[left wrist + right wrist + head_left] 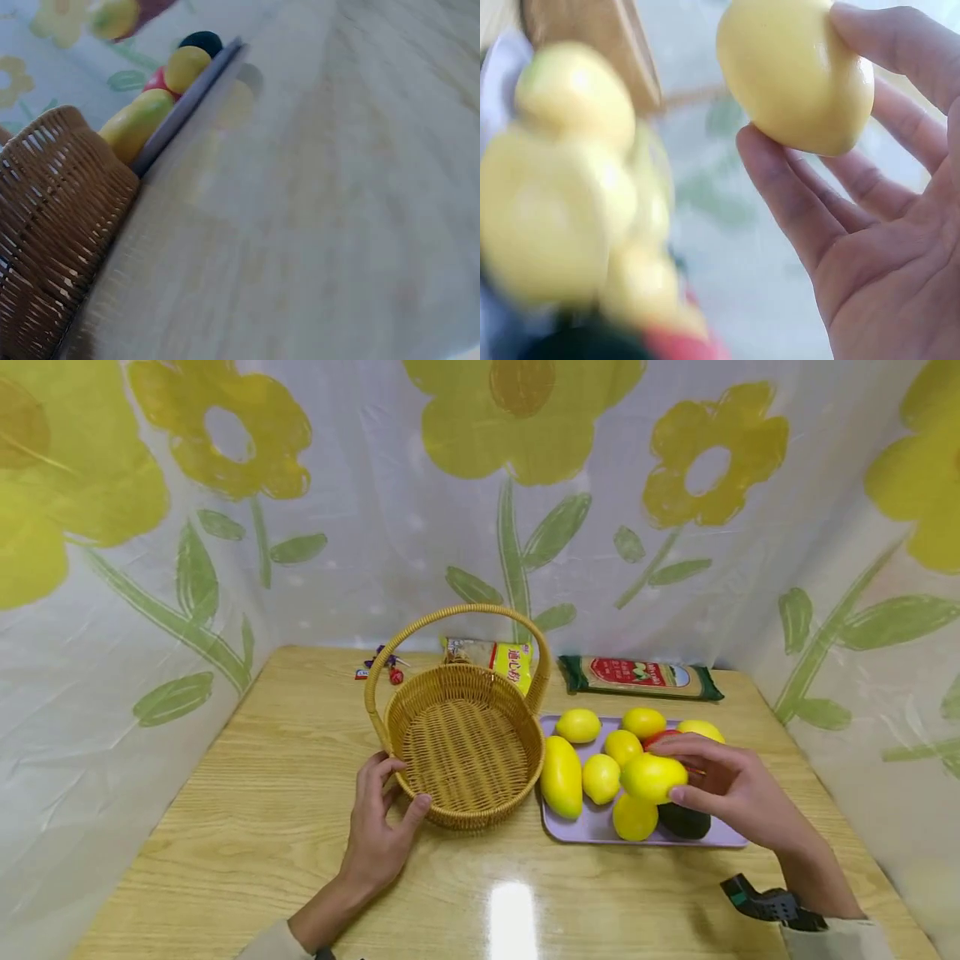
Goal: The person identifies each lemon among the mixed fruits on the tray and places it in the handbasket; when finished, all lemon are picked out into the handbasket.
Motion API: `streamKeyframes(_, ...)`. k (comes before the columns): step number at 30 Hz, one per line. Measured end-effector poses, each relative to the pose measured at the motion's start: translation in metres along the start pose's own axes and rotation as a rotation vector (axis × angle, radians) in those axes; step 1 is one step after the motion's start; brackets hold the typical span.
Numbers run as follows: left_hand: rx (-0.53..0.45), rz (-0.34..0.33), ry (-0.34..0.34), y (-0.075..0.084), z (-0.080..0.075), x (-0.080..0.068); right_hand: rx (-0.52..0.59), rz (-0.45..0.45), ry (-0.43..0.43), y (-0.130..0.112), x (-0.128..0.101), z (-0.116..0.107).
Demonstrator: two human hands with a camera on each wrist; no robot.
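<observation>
1. Lemon (649, 779): held in the air above the lilac tray (566, 832), pinched between the thumb and fingers of the right hand (742, 789).
2. Left hand (381, 837): fingers spread and relaxed, touching the near left side of the basket (467, 752), which stands upright, just left of the tray.
3. On the tray: a mango (561, 778), more yellow fruit (601, 778), a dark fruit (686, 822).
4. Farther back on the table (247, 793): a noodle pack (633, 674).

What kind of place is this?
Maybe a little screened-off corner indoors: flowery sheets hang around a wooden table, which holds a wicker basket and a purple tray of fruit.
</observation>
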State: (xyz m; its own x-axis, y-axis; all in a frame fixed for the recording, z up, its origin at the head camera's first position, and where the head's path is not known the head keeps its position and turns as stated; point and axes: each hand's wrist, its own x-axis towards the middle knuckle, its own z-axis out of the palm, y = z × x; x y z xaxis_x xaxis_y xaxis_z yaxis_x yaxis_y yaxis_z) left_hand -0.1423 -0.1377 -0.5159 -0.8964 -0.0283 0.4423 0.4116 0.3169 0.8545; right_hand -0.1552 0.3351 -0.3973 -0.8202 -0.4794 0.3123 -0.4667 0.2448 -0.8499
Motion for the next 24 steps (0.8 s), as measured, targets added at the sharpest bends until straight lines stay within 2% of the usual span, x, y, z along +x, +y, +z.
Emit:
streamKeyframes(4, 0.003, -0.028, 0.015, 0.005, 0.005, -0.003, 0.079, -0.05, -0.118, -0.004, 0.046, 0.028)
streamKeyframes(8, -0.03, -0.061, 0.047, 0.011, 0.012, -0.005, 0.086, -0.031, -0.174, -0.001, 0.086, 0.06)
streamKeyframes(11, -0.035, -0.064, 0.077, 0.014, 0.017, -0.006, 0.099, -0.023, -0.211, 0.006, 0.107, 0.084)
streamKeyframes(17, -0.031, -0.056, 0.088, 0.016, 0.019, -0.01, 0.037, -0.022, -0.306, 0.012, 0.129, 0.124)
streamKeyframes(21, -0.099, -0.061, 0.109, 0.017, 0.019, -0.013, -0.041, -0.05, -0.373, 0.006, 0.135, 0.143)
streamKeyframes(24, -0.171, -0.047, 0.139, 0.017, 0.02, -0.013, -0.124, -0.07, -0.373, 0.001, 0.138, 0.152)
